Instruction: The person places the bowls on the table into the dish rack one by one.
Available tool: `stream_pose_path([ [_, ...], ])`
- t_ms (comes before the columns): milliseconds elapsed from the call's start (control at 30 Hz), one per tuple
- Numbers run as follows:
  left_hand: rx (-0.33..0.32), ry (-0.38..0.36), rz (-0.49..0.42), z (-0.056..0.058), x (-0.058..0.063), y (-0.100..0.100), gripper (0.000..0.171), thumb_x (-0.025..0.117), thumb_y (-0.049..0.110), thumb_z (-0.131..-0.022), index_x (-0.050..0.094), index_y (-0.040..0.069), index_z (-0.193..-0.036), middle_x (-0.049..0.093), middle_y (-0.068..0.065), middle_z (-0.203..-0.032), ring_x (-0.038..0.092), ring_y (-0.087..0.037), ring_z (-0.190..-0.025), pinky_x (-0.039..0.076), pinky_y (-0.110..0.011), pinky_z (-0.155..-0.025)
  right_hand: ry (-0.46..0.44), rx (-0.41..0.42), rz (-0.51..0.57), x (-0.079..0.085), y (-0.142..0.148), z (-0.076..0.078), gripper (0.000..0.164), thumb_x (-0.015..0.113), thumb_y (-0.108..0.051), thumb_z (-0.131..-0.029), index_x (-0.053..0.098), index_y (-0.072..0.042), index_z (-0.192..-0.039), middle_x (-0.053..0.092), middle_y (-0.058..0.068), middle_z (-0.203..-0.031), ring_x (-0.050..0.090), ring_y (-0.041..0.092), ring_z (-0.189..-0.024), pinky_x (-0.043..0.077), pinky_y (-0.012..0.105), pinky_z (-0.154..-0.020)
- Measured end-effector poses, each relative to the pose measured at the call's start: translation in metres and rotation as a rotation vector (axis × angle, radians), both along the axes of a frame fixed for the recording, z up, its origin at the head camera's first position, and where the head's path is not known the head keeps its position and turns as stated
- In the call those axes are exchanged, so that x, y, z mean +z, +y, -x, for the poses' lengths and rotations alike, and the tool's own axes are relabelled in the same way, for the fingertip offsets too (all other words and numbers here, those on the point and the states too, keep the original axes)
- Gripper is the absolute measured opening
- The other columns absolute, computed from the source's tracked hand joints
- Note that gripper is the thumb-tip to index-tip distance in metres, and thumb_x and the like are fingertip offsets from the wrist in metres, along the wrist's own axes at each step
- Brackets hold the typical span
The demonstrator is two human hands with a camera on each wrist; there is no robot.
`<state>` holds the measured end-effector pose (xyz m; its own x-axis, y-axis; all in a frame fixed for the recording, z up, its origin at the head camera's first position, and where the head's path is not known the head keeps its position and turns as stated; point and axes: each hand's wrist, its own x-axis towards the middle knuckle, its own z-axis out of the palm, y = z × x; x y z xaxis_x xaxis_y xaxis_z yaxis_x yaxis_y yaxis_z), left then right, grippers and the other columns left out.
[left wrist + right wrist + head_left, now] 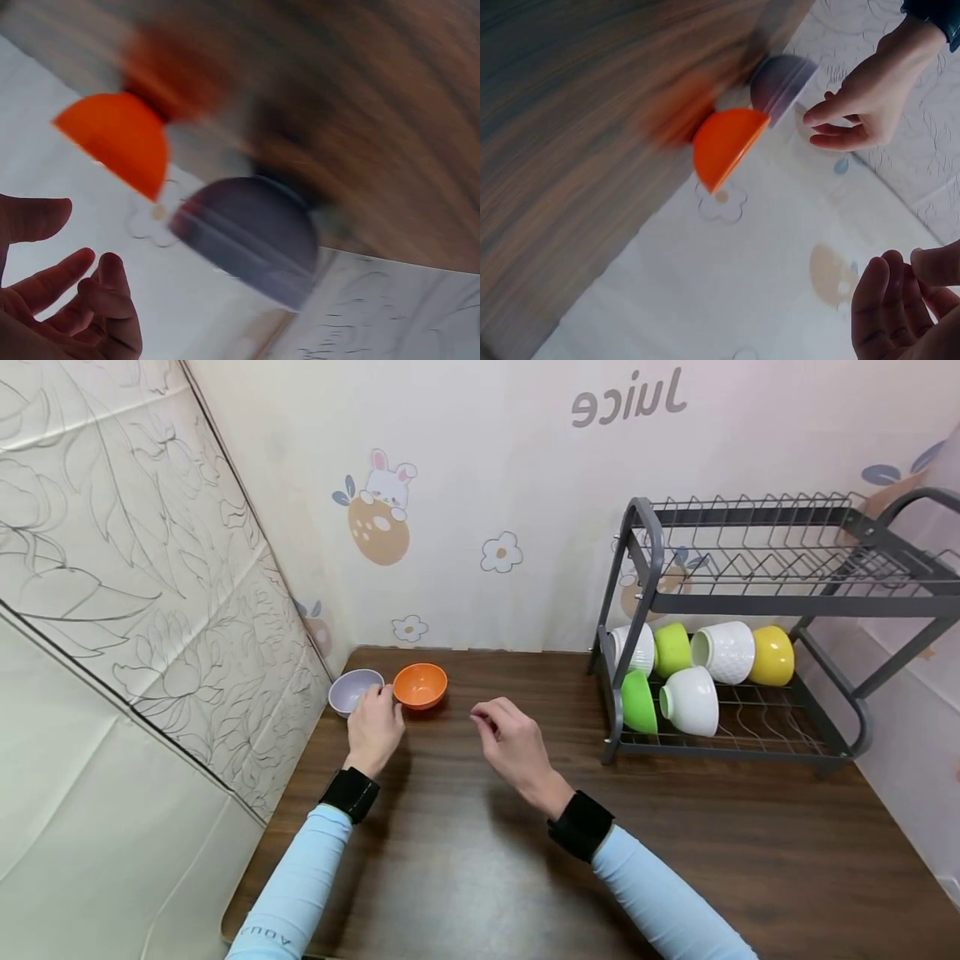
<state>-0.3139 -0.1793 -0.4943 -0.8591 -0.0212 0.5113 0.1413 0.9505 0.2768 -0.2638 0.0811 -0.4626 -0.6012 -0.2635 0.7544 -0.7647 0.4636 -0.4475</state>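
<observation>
A small lilac bowl and an orange bowl stand upright side by side at the far left of the table. My left hand hovers just in front of them, partly covering the lilac one in the head view. In the left wrist view its thumb and loosely bent fingers are apart, and neither the lilac bowl nor the orange bowl is between them. To the right of the orange bowl, my right hand is in the air, fingers loosely curled with the thumb near their tips, holding nothing.
On the right stands a two-tier grey dish rack. Its lower tier holds several bowls, among them a white bowl, a green bowl and a yellow bowl. Patterned walls border the brown wooden table behind and at left.
</observation>
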Motion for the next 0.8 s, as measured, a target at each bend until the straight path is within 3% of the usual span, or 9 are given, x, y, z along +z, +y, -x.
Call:
stream_pose_path([
  [400, 0.071, -0.062, 0.028, 0.007, -0.021, -0.029, 0.014, 0.075, 0.002, -0.089, 0.069, -0.006, -0.098, 0.066, -0.024, -0.1, 0.065, -0.047, -0.093, 0.057, -0.062, -0.072, -0.015, 0.04, -0.069, -0.009, -0.028, 0.005, 0.007, 0.073, 0.001, -0.097, 0.074, -0.005, -0.101, 0.067, 0.004, -0.097, 0.065, 0.014, -0.082, 0.056, 0.028, -0.073],
  [567, 0.065, -0.033, 0.047, 0.009, -0.024, -0.033, 0.004, 0.072, -0.005, -0.085, 0.07, -0.005, -0.089, 0.065, -0.022, -0.091, 0.065, -0.047, -0.085, 0.056, -0.062, -0.066, -0.02, 0.037, -0.088, -0.012, -0.03, 0.007, 0.009, 0.073, 0.002, -0.097, 0.073, -0.006, -0.102, 0.067, 0.004, -0.097, 0.065, 0.013, -0.082, 0.056, 0.028, -0.073],
  [800, 0.073, -0.01, 0.064, 0.013, -0.025, -0.04, 0.008, 0.067, -0.011, -0.079, 0.071, -0.006, -0.085, 0.065, -0.021, -0.086, 0.065, -0.047, -0.081, 0.055, -0.063, -0.063, -0.018, 0.029, -0.099, -0.015, -0.031, 0.01, 0.009, 0.071, 0.001, -0.098, 0.073, -0.006, -0.102, 0.066, 0.004, -0.098, 0.065, 0.013, -0.082, 0.056, 0.029, -0.072],
])
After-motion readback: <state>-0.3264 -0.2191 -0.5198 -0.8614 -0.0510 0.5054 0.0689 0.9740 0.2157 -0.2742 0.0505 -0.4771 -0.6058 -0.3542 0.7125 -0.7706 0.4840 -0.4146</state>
